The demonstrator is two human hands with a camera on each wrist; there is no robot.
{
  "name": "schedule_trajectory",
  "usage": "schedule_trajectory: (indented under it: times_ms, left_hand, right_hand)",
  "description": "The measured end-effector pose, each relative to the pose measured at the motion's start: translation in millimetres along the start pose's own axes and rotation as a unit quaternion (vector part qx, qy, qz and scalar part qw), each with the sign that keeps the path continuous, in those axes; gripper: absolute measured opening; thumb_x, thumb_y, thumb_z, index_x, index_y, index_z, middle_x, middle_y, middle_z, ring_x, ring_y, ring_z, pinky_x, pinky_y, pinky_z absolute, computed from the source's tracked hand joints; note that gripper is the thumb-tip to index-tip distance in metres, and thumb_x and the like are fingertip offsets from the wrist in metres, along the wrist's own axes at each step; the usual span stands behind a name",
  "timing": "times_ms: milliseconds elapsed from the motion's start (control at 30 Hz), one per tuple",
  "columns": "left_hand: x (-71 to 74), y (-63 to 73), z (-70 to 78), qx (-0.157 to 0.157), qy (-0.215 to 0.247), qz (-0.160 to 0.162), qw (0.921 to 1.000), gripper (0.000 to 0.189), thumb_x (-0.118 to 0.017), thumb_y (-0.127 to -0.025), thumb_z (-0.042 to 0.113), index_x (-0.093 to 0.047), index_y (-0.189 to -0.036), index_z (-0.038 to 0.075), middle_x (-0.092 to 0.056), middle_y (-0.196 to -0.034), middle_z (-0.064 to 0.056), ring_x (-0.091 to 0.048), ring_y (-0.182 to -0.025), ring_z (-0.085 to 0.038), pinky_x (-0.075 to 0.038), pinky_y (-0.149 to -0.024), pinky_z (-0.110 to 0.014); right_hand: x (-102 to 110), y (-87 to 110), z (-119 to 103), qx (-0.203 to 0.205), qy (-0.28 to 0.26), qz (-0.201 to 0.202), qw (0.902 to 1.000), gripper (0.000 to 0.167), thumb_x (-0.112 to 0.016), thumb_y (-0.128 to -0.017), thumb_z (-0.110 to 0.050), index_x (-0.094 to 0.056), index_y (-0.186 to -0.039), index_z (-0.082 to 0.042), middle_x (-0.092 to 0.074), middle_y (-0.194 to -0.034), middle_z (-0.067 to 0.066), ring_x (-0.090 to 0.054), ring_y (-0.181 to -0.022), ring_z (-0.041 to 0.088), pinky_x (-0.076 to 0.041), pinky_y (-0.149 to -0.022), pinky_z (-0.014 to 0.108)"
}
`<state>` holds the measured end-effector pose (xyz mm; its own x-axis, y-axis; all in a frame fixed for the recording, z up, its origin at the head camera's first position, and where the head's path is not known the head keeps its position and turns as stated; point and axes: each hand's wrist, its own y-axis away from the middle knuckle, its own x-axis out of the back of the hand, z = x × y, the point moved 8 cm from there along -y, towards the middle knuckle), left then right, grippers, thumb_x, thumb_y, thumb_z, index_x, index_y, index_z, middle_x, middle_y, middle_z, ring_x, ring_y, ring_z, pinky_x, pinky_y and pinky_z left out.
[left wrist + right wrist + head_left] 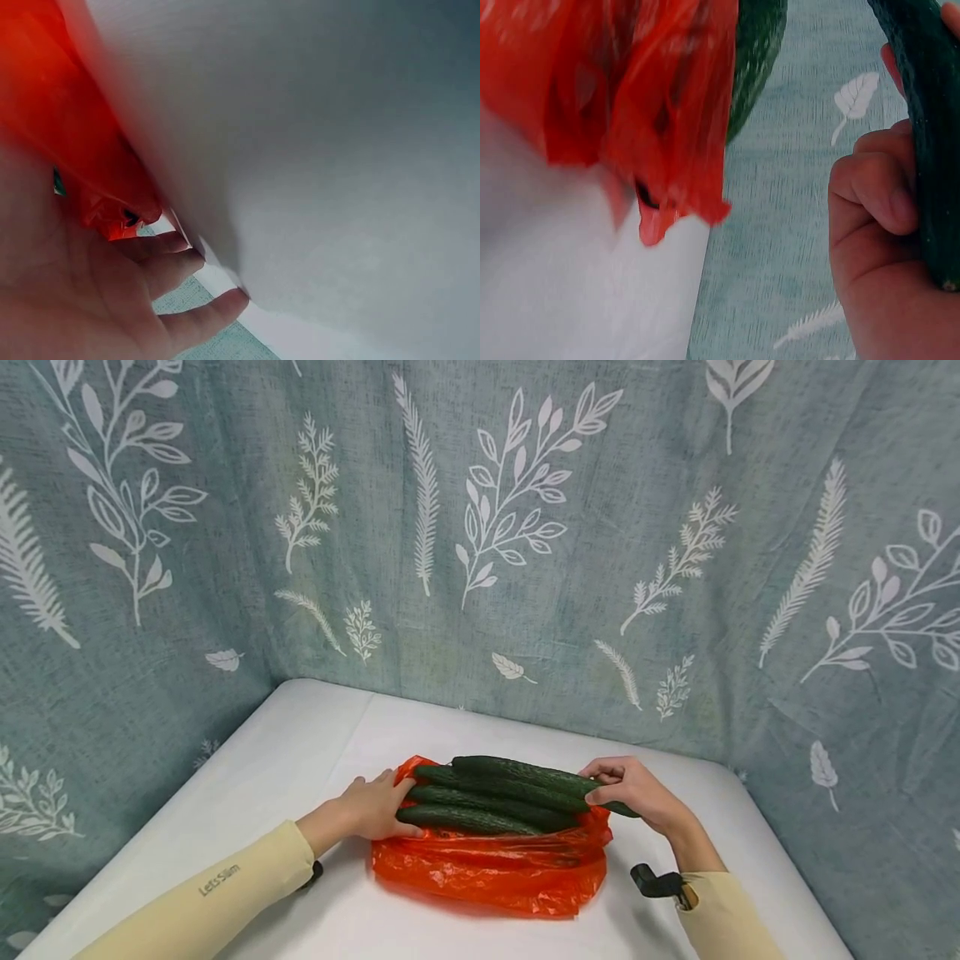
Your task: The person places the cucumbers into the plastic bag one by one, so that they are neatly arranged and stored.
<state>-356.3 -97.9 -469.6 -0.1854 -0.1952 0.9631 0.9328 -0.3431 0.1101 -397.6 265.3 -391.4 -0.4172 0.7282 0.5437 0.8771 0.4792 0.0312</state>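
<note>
Several dark green cucumbers lie side by side in an opened red plastic bag point(487, 877), which sits crumpled around them. My right hand point(637, 789) grips the right end of the topmost cucumber point(517, 768), its fingers curled round it. That cucumber point(930, 150) fills the right edge of the right wrist view, thumb and fingers along its side. At the bag's left end, my left hand point(371, 808) rests with fingers spread, the thumb beside the front cucumber point(465, 817). In the left wrist view its fingers point(206, 322) are nearly straight beside the red plastic.
The bag rests on a white table point(322, 735). Behind and beside the table hangs a grey-green curtain point(420, 635) with white leaf prints. A black wrist mount point(656, 883) juts from the right sleeve near the bag.
</note>
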Motion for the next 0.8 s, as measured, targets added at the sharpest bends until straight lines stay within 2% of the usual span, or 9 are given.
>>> schedule_trajectory:
  times_ms: [33, 100, 200, 267, 500, 633, 667, 733, 800]
  left_hand:
    - [-0.2, -0.4, -0.4, 0.0, 0.0, -0.001, 1.0, 0.092, -0.069, -0.084, 0.066, -0.044, -0.15, 0.007, -0.043, -0.152, -0.024, -0.041, -0.142, -0.04, -0.035, -0.108, -0.064]
    - [-1.2, -0.8, -1.0, 0.001, 0.006, -0.005, 1.0, 0.092, -0.07, -0.083, 0.066, -0.044, -0.15, 0.008, -0.044, -0.151, -0.023, -0.044, -0.14, -0.04, -0.035, -0.109, -0.064]
    - [-1.4, -0.6, -2.1, 0.004, 0.02, -0.009, 0.9998, 0.093, -0.07, -0.083, 0.066, -0.044, -0.151, 0.008, -0.043, -0.151, -0.024, -0.048, -0.135, -0.041, -0.034, -0.109, -0.063]
    - [0.6, -0.2, -2.6, 0.005, 0.032, -0.007, 0.9995, 0.092, -0.072, -0.083, 0.064, -0.044, -0.15, 0.008, -0.045, -0.149, -0.023, -0.052, -0.13, -0.04, -0.036, -0.108, -0.063]
    - [1.2, -2.8, 1.6, 0.01, 0.053, -0.005, 0.9985, 0.09, -0.08, -0.078, 0.058, -0.047, -0.147, 0.009, -0.053, -0.141, -0.017, -0.058, -0.115, -0.034, -0.042, -0.101, -0.059]
    - [-1.1, -4.4, 3.4, 0.013, 0.059, -0.002, 0.9982, 0.094, -0.083, -0.075, 0.057, -0.046, -0.146, 0.008, -0.053, -0.139, -0.016, -0.058, -0.115, -0.033, -0.042, -0.101, -0.059]
    - [-0.9, -4.5, 3.1, 0.017, 0.06, 0.0, 0.9981, 0.095, -0.083, -0.074, 0.057, -0.046, -0.147, 0.008, -0.054, -0.139, -0.016, -0.058, -0.115, -0.033, -0.042, -0.101, -0.059]
    - [0.2, -4.8, 1.6, 0.025, 0.063, 0.002, 0.9977, 0.096, -0.085, -0.073, 0.055, -0.045, -0.147, 0.008, -0.054, -0.139, -0.016, -0.058, -0.115, -0.033, -0.041, -0.102, -0.06]
    - [2.5, -5.7, 0.9, 0.031, 0.064, 0.004, 0.9975, 0.097, -0.086, -0.072, 0.054, -0.044, -0.147, 0.007, -0.054, -0.139, -0.016, -0.058, -0.116, -0.033, -0.041, -0.103, -0.061]
  right_hand:
    - [-3.2, -1.9, -1.0, 0.004, 0.0, -0.007, 1.0, 0.04, -0.078, -0.084, -0.015, -0.069, -0.12, -0.002, -0.067, -0.122, 0.001, -0.055, -0.1, 0.011, -0.052, -0.088, 0.033]
    - [-9.8, -5.9, -2.0, 0.008, -0.003, -0.02, 0.9998, 0.038, -0.078, -0.084, -0.014, -0.069, -0.119, -0.002, -0.065, -0.097, -0.008, -0.052, -0.091, 0.006, -0.052, -0.085, 0.031]
    - [-19.7, -12.1, -6.0, 0.021, -0.013, -0.042, 0.9988, 0.035, -0.077, -0.084, -0.012, -0.07, -0.117, -0.001, -0.044, -0.072, -0.013, -0.044, -0.077, 0.008, -0.051, -0.078, 0.031]
    - [-25.7, -16.2, -8.4, 0.03, -0.015, -0.056, 0.9979, 0.035, -0.076, -0.083, -0.011, -0.07, -0.116, 0.0, -0.033, -0.068, -0.01, -0.039, -0.073, 0.008, -0.048, -0.074, 0.031]
    - [-41.7, -23.5, -7.7, 0.028, 0.005, -0.07, 0.9971, 0.032, -0.078, -0.081, -0.01, -0.073, -0.112, -0.003, -0.027, -0.065, -0.007, -0.029, -0.064, 0.01, -0.041, -0.069, 0.032]
    - [-50.8, -29.2, -7.0, 0.021, 0.029, -0.074, 0.9966, 0.031, -0.079, -0.081, -0.012, -0.075, -0.111, -0.009, -0.037, -0.067, -0.007, -0.03, -0.063, 0.012, -0.04, -0.069, 0.034]
    - [-53.1, -30.8, -8.7, 0.022, 0.037, -0.076, 0.9962, 0.031, -0.08, -0.081, -0.013, -0.076, -0.111, -0.01, -0.043, -0.068, -0.005, -0.032, -0.065, 0.012, -0.041, -0.071, 0.035]
    - [-56.9, -33.9, -12.4, 0.027, 0.054, -0.08, 0.995, 0.031, -0.081, -0.081, -0.017, -0.077, -0.112, -0.013, -0.06, -0.081, -0.005, -0.046, -0.072, 0.009, -0.047, -0.078, 0.036]
    - [-58.0, -36.1, -16.4, 0.034, 0.075, -0.077, 0.9936, 0.032, -0.081, -0.081, -0.02, -0.077, -0.113, -0.016, -0.067, -0.093, -0.004, -0.056, -0.085, 0.008, -0.051, -0.087, 0.039]
